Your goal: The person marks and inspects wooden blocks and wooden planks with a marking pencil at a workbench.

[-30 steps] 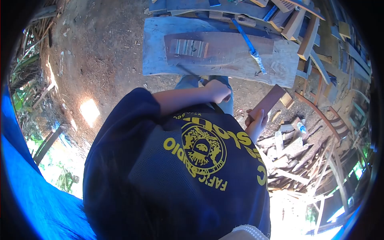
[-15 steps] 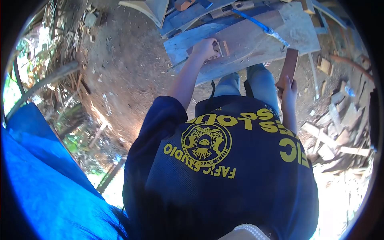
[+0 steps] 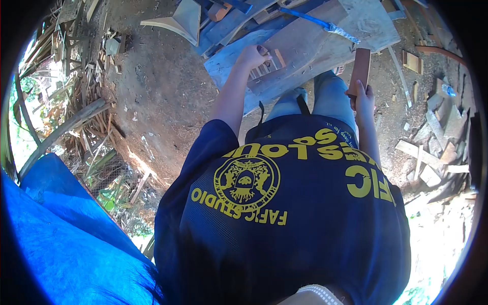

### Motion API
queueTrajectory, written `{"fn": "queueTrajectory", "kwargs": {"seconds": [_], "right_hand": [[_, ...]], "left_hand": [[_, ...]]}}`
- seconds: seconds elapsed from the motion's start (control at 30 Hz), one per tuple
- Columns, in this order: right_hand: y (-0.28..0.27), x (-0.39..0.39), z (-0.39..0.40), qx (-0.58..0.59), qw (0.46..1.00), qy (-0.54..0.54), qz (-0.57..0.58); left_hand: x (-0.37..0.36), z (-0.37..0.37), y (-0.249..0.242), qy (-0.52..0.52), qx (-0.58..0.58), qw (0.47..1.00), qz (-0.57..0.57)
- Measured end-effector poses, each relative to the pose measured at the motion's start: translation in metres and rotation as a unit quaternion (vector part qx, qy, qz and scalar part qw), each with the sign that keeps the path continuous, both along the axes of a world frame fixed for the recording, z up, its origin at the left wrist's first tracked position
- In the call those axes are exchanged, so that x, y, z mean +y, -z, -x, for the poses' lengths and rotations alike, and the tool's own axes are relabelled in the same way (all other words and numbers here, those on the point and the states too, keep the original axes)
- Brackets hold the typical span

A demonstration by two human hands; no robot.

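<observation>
My left hand (image 3: 252, 57) is at the left part of a wooden board, its fingers curled at a row of small wooden strips (image 3: 265, 69); the exact grip is partly hidden. A short reddish-brown strip (image 3: 280, 58) stands at the right end of this row. My right hand (image 3: 362, 99) is closed around the lower end of a flat reddish-brown wooden block (image 3: 360, 68), held upright beside the board's right side. A tool with a blue handle (image 3: 305, 17) and a wrapped, pale end lies across the board (image 3: 310, 58).
Planks (image 3: 223, 31) and a curved pale wooden piece (image 3: 185, 23) lie beyond the board. Scrap wood (image 3: 432, 147) covers the ground at right. Sticks (image 3: 66, 127) and a blue tarp (image 3: 66, 229) are on the left. My legs (image 3: 330, 96) are under the board's near edge.
The view has shifted, so the board sits higher and more tilted. Both hands keep their places, the left at the strips and the right on the block.
</observation>
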State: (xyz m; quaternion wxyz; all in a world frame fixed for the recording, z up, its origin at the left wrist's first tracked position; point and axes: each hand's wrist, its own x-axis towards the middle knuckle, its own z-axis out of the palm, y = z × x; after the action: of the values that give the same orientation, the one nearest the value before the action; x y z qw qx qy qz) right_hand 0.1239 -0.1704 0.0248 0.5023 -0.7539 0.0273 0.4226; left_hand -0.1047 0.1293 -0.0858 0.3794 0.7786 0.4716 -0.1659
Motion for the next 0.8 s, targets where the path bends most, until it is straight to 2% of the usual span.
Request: {"fn": "queueTrajectory", "kwargs": {"seconds": [0.13, 0.2, 0.33, 0.4, 0.43, 0.5, 0.53, 0.6, 0.63, 0.7, 0.8], "right_hand": [[0.003, 0.000, -0.001, -0.004, 1.000, 0.004, -0.008], [0.003, 0.000, -0.003, -0.007, 1.000, -0.001, 0.001], [0.000, -0.001, -0.010, -0.002, 1.000, -0.001, -0.009], [0.003, -0.004, -0.012, -0.003, 1.000, 0.000, -0.014], [0.005, -0.006, -0.013, -0.003, 1.000, -0.001, -0.014], [0.008, -0.006, -0.015, -0.006, 1.000, -0.009, 0.002], [0.009, -0.006, -0.015, -0.006, 1.000, -0.010, 0.001], [0.007, -0.005, -0.015, 0.008, 1.000, -0.013, 0.003], [0.006, -0.005, -0.015, 0.007, 1.000, -0.014, 0.002], [0.006, -0.005, -0.014, 0.006, 1.000, -0.031, 0.000], [0.007, -0.003, -0.013, 0.008, 0.999, -0.049, -0.010]], "left_hand": [[-0.008, -0.005, -0.016, -0.043, 0.019, 0.998, 0.038], [-0.016, -0.001, -0.017, -0.132, -0.057, 0.989, -0.033], [-0.019, 0.016, -0.041, -0.163, -0.075, 0.984, 0.002], [-0.025, 0.028, -0.043, -0.058, -0.022, 0.993, -0.105], [-0.028, 0.034, -0.044, -0.060, -0.021, 0.992, -0.105], [-0.032, 0.046, -0.043, 0.038, 0.077, 0.990, -0.109], [-0.035, 0.050, -0.040, 0.037, 0.077, 0.990, -0.111], [-0.042, 0.054, -0.035, -0.039, 0.088, 0.991, -0.088], [-0.047, 0.057, -0.032, -0.041, 0.087, 0.991, -0.088], [-0.061, 0.060, -0.033, -0.159, 0.028, 0.986, -0.051], [-0.077, 0.066, -0.014, -0.222, -0.010, 0.969, -0.111]]}}
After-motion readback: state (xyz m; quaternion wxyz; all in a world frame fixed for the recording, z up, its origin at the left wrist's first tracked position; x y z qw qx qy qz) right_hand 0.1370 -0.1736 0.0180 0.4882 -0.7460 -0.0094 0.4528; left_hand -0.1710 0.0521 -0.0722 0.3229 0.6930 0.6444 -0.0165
